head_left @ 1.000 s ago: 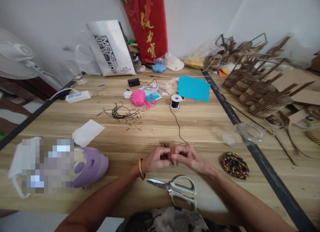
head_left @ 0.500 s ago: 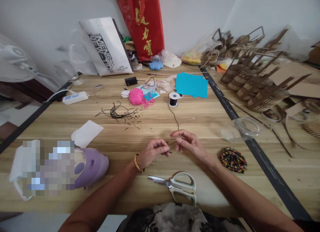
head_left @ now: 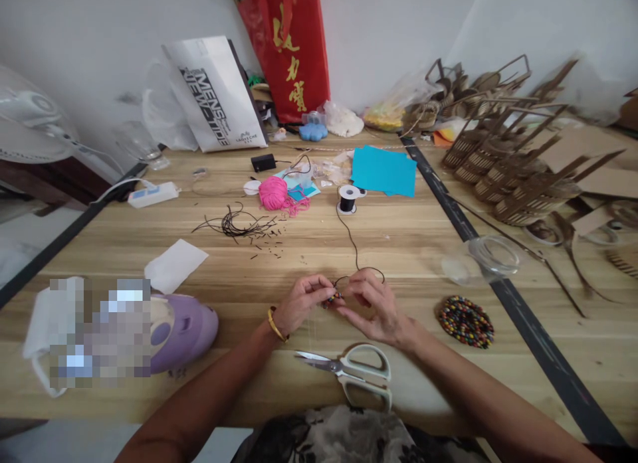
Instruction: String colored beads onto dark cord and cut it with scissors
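My left hand [head_left: 304, 305], with a yellow bracelet at its wrist, pinches a small cluster of multicoloured beads [head_left: 333, 298] between thumb and fingertips. Right beside it, my right hand [head_left: 376, 309] has its fingers curled around the black cord, its thumb stretched toward the beads. The black cord [head_left: 350, 236] runs from a white spool [head_left: 347, 192] down to my hands and loops over the right fingers. Fingers partly hide the beads and the cord's end. Scissors [head_left: 343, 370] with pale handles lie just below the hands. A coil of coloured beads [head_left: 466, 322] rests to the right.
Cut black cords [head_left: 234, 222] and short snippets lie left of the spool, near pink yarn [head_left: 274, 193]. Blue sheets [head_left: 383, 171] lie behind. At left are a white paper [head_left: 175, 266] and a purple device [head_left: 187, 330]. Woven baskets [head_left: 518, 177] stand at the right.
My right hand has moved down and turned, its thumb now close to the beads. The cord now forms a loop above the right fingers, and more of the beads show.
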### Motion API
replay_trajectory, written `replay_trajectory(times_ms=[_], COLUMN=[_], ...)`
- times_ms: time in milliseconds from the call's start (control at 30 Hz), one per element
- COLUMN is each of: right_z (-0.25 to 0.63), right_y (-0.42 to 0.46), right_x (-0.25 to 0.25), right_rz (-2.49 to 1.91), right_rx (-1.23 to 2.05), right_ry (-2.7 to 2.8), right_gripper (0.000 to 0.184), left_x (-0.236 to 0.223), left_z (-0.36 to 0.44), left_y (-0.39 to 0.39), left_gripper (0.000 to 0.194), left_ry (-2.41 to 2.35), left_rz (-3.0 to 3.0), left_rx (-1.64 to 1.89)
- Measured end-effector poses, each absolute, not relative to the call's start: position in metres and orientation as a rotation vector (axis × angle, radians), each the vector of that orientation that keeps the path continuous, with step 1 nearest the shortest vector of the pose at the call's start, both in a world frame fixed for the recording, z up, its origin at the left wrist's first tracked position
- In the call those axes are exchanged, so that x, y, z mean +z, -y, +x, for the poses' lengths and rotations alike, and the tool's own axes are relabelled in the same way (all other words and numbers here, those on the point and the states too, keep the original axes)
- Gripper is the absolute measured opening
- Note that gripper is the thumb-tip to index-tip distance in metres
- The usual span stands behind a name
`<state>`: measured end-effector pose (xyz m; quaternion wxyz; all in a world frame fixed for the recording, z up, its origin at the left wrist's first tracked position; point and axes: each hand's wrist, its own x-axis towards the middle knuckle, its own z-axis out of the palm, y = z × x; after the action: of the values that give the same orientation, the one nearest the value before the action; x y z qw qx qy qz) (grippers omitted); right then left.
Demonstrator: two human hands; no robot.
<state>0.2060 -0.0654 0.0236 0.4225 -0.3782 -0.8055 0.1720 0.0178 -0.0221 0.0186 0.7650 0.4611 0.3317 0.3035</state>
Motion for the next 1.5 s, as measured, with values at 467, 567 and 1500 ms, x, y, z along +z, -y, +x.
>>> replay_trajectory(times_ms=[467, 567, 1500], right_z=[0.203, 0.203, 0.204], right_y=[0.066, 0.065, 0.065], right_x=[0.022, 0.022, 0.018], right_rz=[-1.152, -1.174, -1.097], right_rx=[0.214, 0.213, -0.041], right_ry=[2.143, 2.123, 2.194], right_gripper=[0.006, 0.006, 0.013], left_x=[0.024, 0.027, 0.023], left_z=[0.021, 0.021, 0.021], left_y=[0.025, 0.026, 0.033], left_gripper=[0.032, 0.034, 0.020], left_ry=[-0.813, -0.825, -0.857], left_rz=[1.181, 1.211, 1.453], left_rx=[0.703, 0.709, 0.780])
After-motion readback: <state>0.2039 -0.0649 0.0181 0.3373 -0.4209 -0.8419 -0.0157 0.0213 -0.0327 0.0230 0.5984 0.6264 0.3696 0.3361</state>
